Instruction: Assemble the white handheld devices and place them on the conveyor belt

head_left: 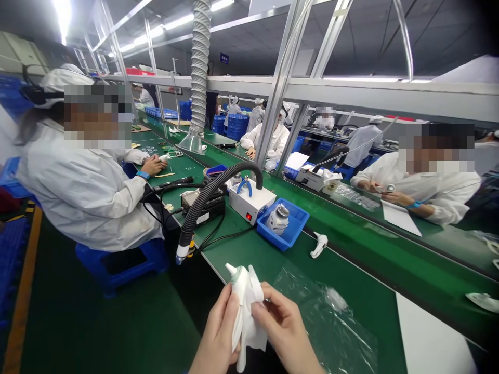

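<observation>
Fingers [233, 307] of the left hand [218, 332] grip a white device [239, 284] by the worktop [241, 249]; those of the right hand [283, 324] pinch a cloth [254, 331] against its side; work looks under way, tip [230, 268] uncovered, the amount left unclear.

Bare left grip [221, 328], bare right grip [286, 321], slender fingers [277, 295], bare wrists [304, 356]

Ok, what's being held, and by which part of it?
The left grip holds the white device by its body; the right grip pinches a white cloth against it.
</observation>
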Demonstrator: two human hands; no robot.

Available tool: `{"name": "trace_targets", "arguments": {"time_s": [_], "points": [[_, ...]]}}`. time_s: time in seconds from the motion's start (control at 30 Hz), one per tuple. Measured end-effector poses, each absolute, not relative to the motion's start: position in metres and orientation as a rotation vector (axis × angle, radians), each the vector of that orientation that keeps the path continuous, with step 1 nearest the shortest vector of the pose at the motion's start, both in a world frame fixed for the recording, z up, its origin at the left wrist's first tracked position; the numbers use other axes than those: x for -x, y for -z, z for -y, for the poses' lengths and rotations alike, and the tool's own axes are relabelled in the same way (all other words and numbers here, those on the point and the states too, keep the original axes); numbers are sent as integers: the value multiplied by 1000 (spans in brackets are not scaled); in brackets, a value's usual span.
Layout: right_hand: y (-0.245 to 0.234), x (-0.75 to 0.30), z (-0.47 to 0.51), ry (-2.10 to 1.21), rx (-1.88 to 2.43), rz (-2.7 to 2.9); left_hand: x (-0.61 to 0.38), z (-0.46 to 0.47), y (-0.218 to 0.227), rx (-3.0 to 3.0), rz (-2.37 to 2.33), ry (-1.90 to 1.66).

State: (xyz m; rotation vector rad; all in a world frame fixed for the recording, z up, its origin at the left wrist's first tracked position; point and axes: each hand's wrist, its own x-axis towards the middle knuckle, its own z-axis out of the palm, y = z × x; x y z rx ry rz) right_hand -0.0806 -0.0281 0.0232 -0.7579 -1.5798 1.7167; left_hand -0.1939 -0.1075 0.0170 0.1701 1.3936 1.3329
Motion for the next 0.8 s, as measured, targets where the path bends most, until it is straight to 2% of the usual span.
{"name": "trace_targets", "arguments": {"time_s": [0.47,0.8], "points": [[-13,88,32,-1557,821,1686,190,105,15,-746,-1663,-1431],[-5,95,30,-1607,864,1526,188,100,6,-594,-1625,-1491]]}}
